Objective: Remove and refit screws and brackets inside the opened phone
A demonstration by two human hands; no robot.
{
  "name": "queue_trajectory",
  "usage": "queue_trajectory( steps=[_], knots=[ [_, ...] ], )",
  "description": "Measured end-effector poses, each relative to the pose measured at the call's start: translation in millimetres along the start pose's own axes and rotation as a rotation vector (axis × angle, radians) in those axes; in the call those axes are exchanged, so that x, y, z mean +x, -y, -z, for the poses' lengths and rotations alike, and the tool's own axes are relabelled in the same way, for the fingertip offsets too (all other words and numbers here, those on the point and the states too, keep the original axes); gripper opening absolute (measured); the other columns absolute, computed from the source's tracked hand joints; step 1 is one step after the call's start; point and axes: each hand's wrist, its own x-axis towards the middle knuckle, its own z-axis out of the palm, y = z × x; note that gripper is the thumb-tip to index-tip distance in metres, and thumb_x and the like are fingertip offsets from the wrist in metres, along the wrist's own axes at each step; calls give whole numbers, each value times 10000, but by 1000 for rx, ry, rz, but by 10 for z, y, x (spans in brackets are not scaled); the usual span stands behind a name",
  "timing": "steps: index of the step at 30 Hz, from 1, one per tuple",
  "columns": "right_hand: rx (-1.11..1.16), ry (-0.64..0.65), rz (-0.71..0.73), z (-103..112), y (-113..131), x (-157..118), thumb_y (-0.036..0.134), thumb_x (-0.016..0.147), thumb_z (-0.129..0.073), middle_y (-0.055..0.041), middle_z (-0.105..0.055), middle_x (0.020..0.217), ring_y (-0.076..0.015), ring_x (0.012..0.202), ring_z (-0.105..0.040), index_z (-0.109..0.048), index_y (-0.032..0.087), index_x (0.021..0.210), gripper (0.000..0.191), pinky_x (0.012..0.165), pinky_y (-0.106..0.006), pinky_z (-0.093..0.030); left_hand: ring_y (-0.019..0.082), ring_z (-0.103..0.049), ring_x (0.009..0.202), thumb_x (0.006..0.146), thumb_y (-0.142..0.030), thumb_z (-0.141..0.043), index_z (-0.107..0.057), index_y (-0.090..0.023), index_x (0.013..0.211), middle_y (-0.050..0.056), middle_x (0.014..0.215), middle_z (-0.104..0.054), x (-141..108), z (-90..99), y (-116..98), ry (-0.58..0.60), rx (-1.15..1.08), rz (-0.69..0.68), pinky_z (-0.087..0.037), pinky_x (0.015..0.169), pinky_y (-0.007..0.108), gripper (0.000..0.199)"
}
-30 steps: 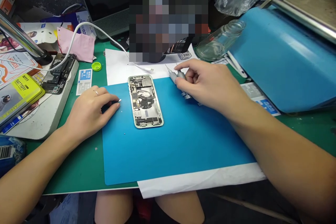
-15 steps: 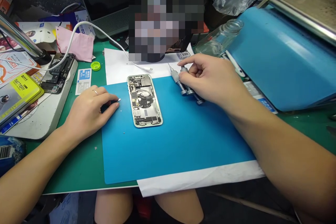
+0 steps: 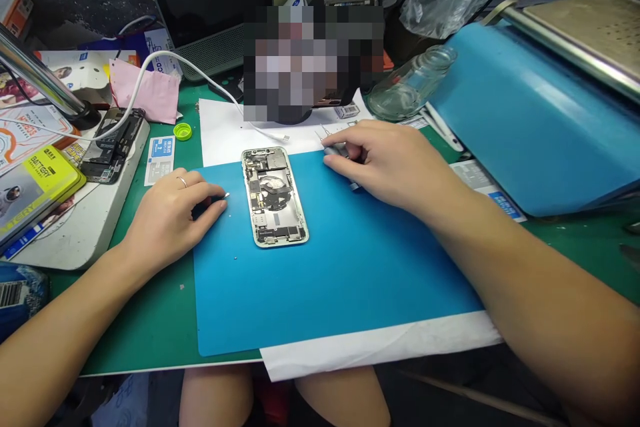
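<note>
An opened phone lies face up on the blue mat, its inner boards and round coil exposed. To its left, my left hand rests with thumb and forefinger pinched together. A tiny pale piece shows at those fingertips, too small to name. Right of the phone, my right hand has its thumb and fingers closed around a slim grey screwdriver at the mat's back edge. The hand covers most of this screwdriver and the others lying beside it; only thin tips and a handle end show.
Tiny specks lie on the mat beside the phone. A white cable arches over the left side. A green cap, a second phone's parts and a battery box stand left. Behind my right hand lies a glass jar.
My right hand has moved slightly left and down over the screwdrivers, covering more of them, and its fingers have closed in. My left hand and the phone keep their places on the mat.
</note>
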Motion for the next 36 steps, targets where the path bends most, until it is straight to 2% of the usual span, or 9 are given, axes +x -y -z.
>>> queue_trajectory(
  steps=[7,13,16,18,21,23,30,36],
  knots=[
    [58,1,-127,60,71,9,364,899,-566,-61,-638,726,-238,692,-580,-747,226,1057,277,593,-348,-368,215,-603,827,995,-353,-569,-745,-175,1041,42,870,-684,-7,-13,16,-19,2,-20,-468,749,354,255],
    [67,0,-355,262,-35,11,295,914,-538,-81,-704,843,-226,746,-592,-688,240,972,170,660,-360,-380,222,-615,854,995,-361,-569,-746,-171,1042,50,883,-690,-1,2,-1,-2,-5,-14,-479,784,360,264],
    [57,103,-413,352,-160,25,321,884,-585,-85,-707,853,-203,718,-590,-666,230,964,145,636,-346,-381,228,-619,861,997,-367,-563,-747,-163,1040,56,887,-694,-2,9,-5,0,-10,-14,-481,793,367,278],
    [73,207,-422,372,-211,39,337,851,-627,-76,-720,870,-193,693,-606,-657,219,1014,203,613,-330,-395,230,-621,857,998,-371,-560,-747,-163,1041,58,888,-696,-4,9,-2,-3,-8,-12,-481,783,367,283],
    [107,338,-414,347,-236,60,329,812,-656,-45,-727,876,-187,669,-632,-619,212,1108,320,578,-305,-410,229,-623,857,999,-380,-556,-746,-170,1040,57,893,-700,-5,4,4,-7,-3,-11,-482,775,365,286],
    [98,375,-412,311,-238,70,320,800,-653,-29,-721,853,-187,648,-636,-603,214,1115,336,564,-303,-411,229,-626,862,999,-385,-554,-745,-176,1038,54,897,-703,-5,-1,6,-6,-4,-9,-483,779,363,285],
    [-97,230,-361,230,-167,53,275,777,-633,-44,-712,814,-226,667,-610,-624,219,982,213,563,-316,-362,216,-616,841,995,-369,-566,-747,-179,1034,44,880,-695,-2,-3,9,-21,0,-14,-473,765,350,266],
    [-180,112,-299,290,-53,-13,261,835,-542,-44,-672,811,-196,691,-545,-594,184,1163,341,590,-309,-333,217,-609,833,988,-349,-580,-753,-166,1023,43,864,-689,-7,-11,9,-36,0,-26,-469,757,352,254]
  ],
)
